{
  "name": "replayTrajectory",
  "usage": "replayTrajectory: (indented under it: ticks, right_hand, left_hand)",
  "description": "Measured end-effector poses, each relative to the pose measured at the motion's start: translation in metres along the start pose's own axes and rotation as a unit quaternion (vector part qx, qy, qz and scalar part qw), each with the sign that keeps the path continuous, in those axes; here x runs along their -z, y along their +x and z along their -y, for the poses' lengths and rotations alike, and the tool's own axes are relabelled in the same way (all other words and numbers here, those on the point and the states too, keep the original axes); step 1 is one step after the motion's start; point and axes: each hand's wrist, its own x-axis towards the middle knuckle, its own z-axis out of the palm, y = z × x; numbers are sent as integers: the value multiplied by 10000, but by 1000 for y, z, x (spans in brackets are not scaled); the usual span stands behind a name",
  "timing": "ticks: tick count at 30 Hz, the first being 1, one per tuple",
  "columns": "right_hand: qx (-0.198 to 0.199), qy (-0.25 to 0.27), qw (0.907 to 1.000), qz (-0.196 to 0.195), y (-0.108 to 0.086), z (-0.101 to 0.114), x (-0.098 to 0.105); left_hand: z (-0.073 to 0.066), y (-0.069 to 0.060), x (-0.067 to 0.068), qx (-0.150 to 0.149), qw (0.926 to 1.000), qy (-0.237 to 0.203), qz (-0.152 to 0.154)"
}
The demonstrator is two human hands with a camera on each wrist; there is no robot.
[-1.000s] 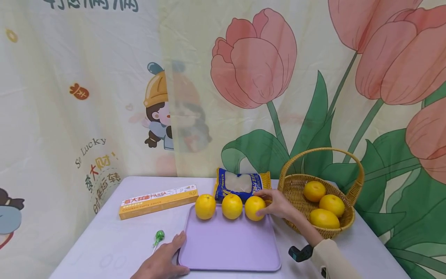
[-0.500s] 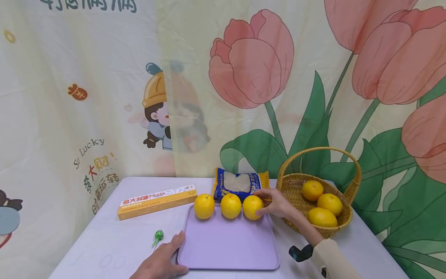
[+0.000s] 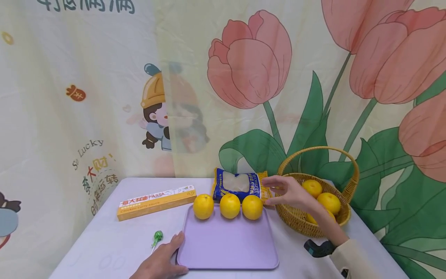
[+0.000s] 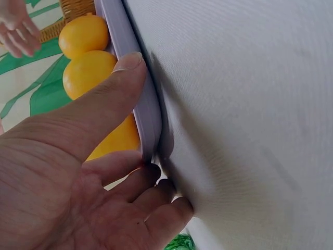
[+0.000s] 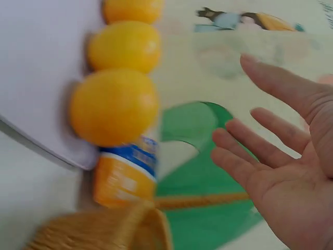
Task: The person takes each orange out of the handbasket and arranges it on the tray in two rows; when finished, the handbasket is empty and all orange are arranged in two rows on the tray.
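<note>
Three oranges (image 3: 230, 206) stand in a row along the far edge of a light purple tray (image 3: 228, 244). My left hand (image 3: 161, 256) holds the tray's near left corner; in the left wrist view the thumb (image 4: 117, 86) lies on its side wall and the fingers bend around the corner. My right hand (image 3: 287, 192) is in the air, right of the rightmost orange (image 3: 252, 207) and in front of the wicker basket (image 3: 299, 219). Its fingers are spread and hold nothing. More oranges (image 3: 329, 202) lie in the basket, one partly hidden by my right forearm.
A blue and yellow food packet (image 3: 237, 185) lies behind the oranges. To the left is a long pasta box (image 3: 156, 203). A green-wrapped lollipop (image 3: 158, 236) lies near my left hand. The basket's tall handle (image 3: 355, 170) rises at the right. A printed curtain hangs behind the table.
My right hand has let go of the rightmost orange and moved up and right, away from it. That orange stays on the tray. My left hand keeps its place.
</note>
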Motion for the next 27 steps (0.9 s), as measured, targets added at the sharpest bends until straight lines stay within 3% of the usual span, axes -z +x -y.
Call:
replayTrajectory:
  ticks: [6,11,16,23,27]
  right_hand:
    - [-67,229,9997,-113,-12,-2,53]
    - [-807,-39,9952,-558,-27,-25,84]
    - [-1518,-384,9816,-1095,-37,-55,98]
    - [-2278,116,9553,-1882,-31,-89,104]
    - [-2611,70,9451,-1963,-30,-100,105]
  left_hand:
    - [0,1,2,55,10000,-22,-13]
    - [-1,0,2,85,9998,-167,60]
    - [0,0,1,66,9999,-104,48]
    - [1,0,1,-19,9999,-128,9]
    - [0,0,1,37,9999,-145,64]
